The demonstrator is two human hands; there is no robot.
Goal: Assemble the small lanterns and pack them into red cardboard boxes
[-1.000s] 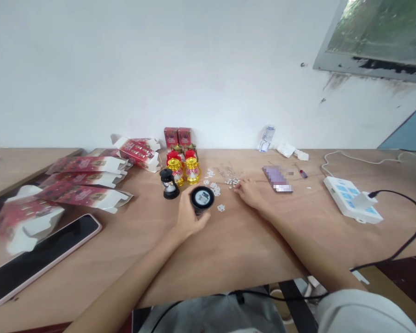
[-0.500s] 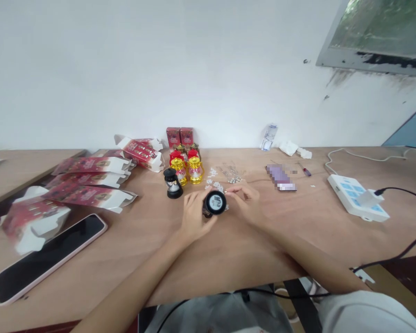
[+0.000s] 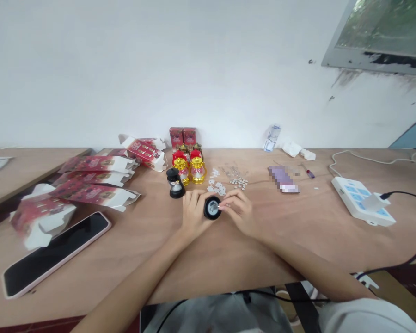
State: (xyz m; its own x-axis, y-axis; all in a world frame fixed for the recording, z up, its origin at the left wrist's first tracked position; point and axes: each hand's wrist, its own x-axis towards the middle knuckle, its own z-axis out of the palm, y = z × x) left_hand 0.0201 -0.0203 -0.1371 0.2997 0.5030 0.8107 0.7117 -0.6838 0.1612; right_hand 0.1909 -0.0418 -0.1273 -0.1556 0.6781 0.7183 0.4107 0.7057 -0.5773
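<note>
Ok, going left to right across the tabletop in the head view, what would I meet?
Pink-edged phone, standing black lantern, left hand, held black-rimmed round base, right hand, pixelated purple item, red-handled tool, white power strip.

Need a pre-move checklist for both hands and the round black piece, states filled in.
1. Left hand grip on the round black piece: ok, wrapped around its side.
2. Piece's round face visible: ok, turned toward the camera.
3. Right hand at the piece: ok, fingertips at its face.
4. Identity of the small item at those fingertips: cannot tell, too small.
5. Black lantern upright: ok.
6. Silver discs contained: not ok, loose on the table.
</note>
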